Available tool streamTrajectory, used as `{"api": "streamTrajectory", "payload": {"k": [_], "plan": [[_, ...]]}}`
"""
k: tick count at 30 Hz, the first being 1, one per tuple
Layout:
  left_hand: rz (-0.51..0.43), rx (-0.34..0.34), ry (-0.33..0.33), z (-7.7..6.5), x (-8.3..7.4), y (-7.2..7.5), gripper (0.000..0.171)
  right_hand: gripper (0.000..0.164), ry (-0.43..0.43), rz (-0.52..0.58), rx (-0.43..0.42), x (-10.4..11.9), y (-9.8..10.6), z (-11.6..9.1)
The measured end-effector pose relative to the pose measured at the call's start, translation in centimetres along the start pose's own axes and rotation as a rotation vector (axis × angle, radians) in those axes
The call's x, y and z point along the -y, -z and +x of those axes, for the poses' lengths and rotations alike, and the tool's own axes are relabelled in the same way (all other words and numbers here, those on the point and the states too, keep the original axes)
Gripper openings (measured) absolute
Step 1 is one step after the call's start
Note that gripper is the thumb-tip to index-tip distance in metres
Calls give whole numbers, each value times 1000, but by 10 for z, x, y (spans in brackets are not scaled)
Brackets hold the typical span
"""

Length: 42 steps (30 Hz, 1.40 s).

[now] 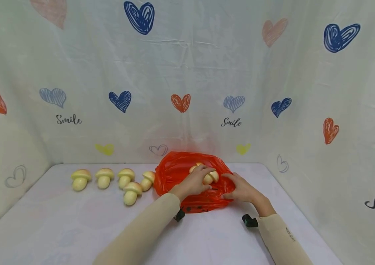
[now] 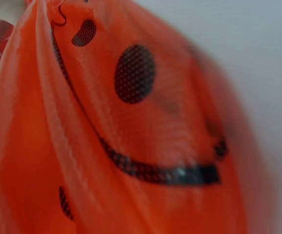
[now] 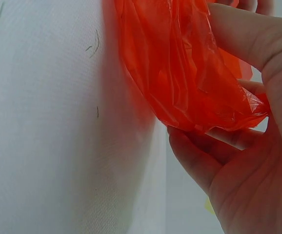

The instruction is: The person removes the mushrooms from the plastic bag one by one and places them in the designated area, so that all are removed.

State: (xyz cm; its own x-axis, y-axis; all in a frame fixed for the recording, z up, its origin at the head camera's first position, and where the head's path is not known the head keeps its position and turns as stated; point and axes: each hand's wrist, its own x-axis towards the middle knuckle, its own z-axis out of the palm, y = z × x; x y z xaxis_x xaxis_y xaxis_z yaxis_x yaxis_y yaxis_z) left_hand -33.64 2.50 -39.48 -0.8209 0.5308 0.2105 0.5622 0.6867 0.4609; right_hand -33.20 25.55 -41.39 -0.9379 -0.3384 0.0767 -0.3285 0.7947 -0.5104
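A red plastic bag with a black printed smiling face lies on the table, its mouth spread wide. Inside it are pale yellow mushrooms with pinkish caps, partly covered by the left hand. My left hand reaches into the mouth, fingers bent over one mushroom and thumb on its near side. The left wrist view is filled by the bag's printed side, which hides the fingers. At the bag's right edge, my right hand holds the thin plastic between thumb and fingers.
Several more mushrooms stand on the white table left of the bag, the nearest mushroom beside its rim. Behind the table hangs a white curtain printed with hearts. Black wrist cameras sit below both wrists.
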Motion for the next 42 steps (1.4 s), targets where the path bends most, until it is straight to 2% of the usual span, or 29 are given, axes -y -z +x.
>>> {"api": "streamTrajectory", "payload": {"k": [9, 16, 22, 30, 37, 42], "plan": [[46, 23, 25, 14, 6, -8, 70, 79, 11, -5, 6, 1, 1, 0], [58, 68, 44, 18, 8, -15, 73, 79, -12, -4, 13, 2, 1, -1], [70, 41, 24, 20, 7, -19, 66, 79, -13, -2, 11, 2, 2, -1], [7, 25, 65, 20, 6, -25, 58, 79, -18, 8, 20, 3, 2, -1], [-14, -1, 25, 21, 6, -27, 52, 79, -22, 8, 16, 4, 1, -1], [-48, -19, 22, 21, 6, -28, 53, 78, -15, 0, 16, 2, 1, 0]]}}
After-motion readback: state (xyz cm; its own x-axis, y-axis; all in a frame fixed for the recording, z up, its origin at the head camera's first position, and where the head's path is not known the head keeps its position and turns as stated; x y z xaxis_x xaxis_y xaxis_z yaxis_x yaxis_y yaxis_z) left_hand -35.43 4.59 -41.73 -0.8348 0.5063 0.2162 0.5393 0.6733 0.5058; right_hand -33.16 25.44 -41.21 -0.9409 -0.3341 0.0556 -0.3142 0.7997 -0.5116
